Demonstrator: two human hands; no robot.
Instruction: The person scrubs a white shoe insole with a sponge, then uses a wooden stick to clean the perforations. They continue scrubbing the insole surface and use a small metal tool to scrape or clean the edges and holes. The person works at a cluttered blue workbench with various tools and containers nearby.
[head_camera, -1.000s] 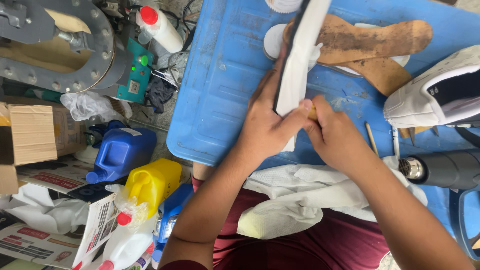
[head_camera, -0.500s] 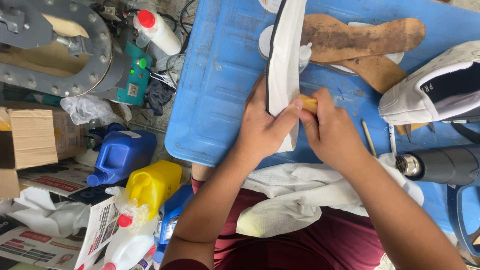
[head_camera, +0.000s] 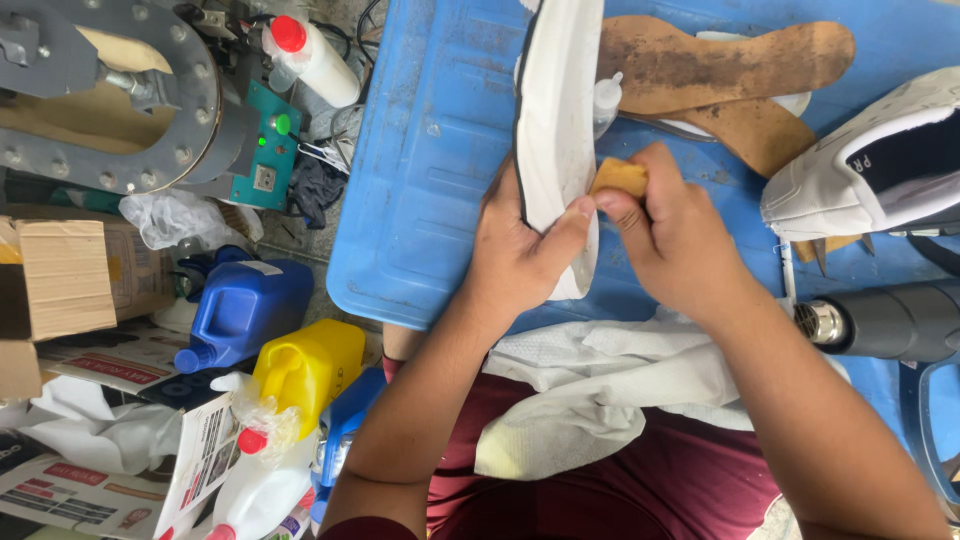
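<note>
While the left hand (head_camera: 520, 250) grips a white shoe sole (head_camera: 558, 130) from its left side, with the thumb pressed across the sole's lower end, the right hand (head_camera: 675, 235) pinches a small tan block (head_camera: 618, 177) between thumb and fingertips. That block sits at the top of the right hand, touching the right edge of the sole just above the left thumb. Both hands are closed on what they hold, neither one spread wide. The sole stands on edge, long and narrow, running from the hands up to the top of the view, with a dark line along its left rim. It lies over a blue plastic tabletop (head_camera: 430, 200), scuffed and stained.

Just right of the sole, two brown insoles (head_camera: 720, 70) lie crossed on the blue surface, and a small clear bottle (head_camera: 605, 100) peeks out between them and the sole. Farther right rests a white sneaker (head_camera: 870, 160) with a dark opening, and below it a black heat gun (head_camera: 890, 320) lies on its side. A white cloth (head_camera: 600, 390) is draped over the person's lap beneath the forearms. On the floor to the left stand a blue jug (head_camera: 245, 310) and a yellow jug (head_camera: 310, 365), near a grey round machine (head_camera: 110, 90).
</note>
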